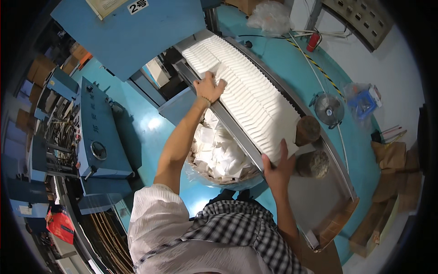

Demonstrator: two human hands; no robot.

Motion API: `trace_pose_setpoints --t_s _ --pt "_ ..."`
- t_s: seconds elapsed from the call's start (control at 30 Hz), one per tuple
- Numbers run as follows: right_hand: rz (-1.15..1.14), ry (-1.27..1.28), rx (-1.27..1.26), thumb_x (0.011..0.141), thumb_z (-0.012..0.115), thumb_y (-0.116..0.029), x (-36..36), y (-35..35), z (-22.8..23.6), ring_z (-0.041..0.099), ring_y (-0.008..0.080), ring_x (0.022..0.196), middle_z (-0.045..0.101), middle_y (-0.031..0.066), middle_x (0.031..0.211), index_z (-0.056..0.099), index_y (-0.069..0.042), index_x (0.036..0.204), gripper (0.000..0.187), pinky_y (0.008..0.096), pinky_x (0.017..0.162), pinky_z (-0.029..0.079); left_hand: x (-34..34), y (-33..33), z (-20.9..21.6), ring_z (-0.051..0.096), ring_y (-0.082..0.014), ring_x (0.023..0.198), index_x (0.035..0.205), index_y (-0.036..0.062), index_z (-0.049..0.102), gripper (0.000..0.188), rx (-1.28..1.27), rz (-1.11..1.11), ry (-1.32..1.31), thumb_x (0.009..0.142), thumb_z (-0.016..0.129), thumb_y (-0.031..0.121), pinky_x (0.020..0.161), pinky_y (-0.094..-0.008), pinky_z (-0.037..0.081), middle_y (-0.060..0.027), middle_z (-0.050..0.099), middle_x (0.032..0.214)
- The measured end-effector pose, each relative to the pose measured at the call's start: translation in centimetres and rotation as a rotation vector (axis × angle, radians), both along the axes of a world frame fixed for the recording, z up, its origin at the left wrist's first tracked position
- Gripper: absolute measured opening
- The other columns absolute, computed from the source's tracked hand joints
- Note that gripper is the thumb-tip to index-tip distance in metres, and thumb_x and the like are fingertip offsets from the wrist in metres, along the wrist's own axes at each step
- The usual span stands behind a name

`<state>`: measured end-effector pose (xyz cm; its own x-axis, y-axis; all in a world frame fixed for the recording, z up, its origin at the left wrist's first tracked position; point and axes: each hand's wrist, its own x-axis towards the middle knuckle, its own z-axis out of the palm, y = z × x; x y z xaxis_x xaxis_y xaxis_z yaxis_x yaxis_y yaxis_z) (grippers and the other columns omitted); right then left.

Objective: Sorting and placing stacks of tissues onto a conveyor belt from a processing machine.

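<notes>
A long row of white folded paper pieces (pixel 248 96) stands packed on edge in a metal conveyor tray (pixel 228 122) that runs from a blue machine toward me. My left hand (pixel 208 86) presses on the far part of the row, fingers spread over the sheets. My right hand (pixel 279 165) grips the near end of the row, fingers wrapped against the last sheets. A brown block (pixel 307 129) and a rough grey stone (pixel 313 164) sit in the tray just past my right hand.
A basket (pixel 218 179) full of loose white paper scraps stands on the teal floor under the tray. Blue machines (pixel 98 132) stand to the left. A floor fan (pixel 328 108), a red fire extinguisher (pixel 313 42) and cardboard boxes (pixel 388 182) are on the right.
</notes>
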<state>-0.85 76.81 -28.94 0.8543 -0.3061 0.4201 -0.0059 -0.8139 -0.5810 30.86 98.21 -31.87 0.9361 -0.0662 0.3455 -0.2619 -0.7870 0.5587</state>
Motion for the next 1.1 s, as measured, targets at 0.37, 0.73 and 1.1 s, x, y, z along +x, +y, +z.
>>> trace_pose_setpoints --t_s 0.37,0.73,1.1 --pt "0.155 0.521 0.552 0.087 0.074 -0.044 4.6 -7.1 5.0 0.062 0.0182 0.108 0.065 0.0187 0.125 0.06 0.0 0.132 0.065 0.0295 0.092 0.048 4.9 -4.7 9.6 0.059 -0.035 0.123 0.132 0.0114 0.063 0.072 0.867 -0.255 0.481 0.083 0.054 0.064 0.102 -0.0418 0.047 -0.0193 0.063 0.13" --pt "-0.236 0.397 0.101 0.064 0.078 -0.068 3.6 -2.2 0.9 0.062 0.049 0.101 0.057 0.0371 0.111 0.04 -0.017 0.15 0.107 0.0485 0.085 0.051 3.0 -7.2 7.8 0.063 -0.036 0.116 0.119 0.0061 0.07 0.076 0.792 -0.168 0.368 0.084 0.052 0.07 0.098 -0.0418 0.05 -0.0165 0.068 0.123" --pt "0.08 0.485 0.276 0.064 0.077 -0.07 5.2 -8.3 4.9 0.071 0.0302 0.085 0.072 0.0167 0.088 0.071 -0.002 0.113 0.084 0.0382 0.077 0.054 4.4 -9.8 10.0 0.055 -0.034 0.128 0.133 -0.0013 0.058 0.086 0.911 -0.253 0.582 0.081 0.054 0.068 0.105 -0.0386 0.045 -0.0153 0.059 0.137"
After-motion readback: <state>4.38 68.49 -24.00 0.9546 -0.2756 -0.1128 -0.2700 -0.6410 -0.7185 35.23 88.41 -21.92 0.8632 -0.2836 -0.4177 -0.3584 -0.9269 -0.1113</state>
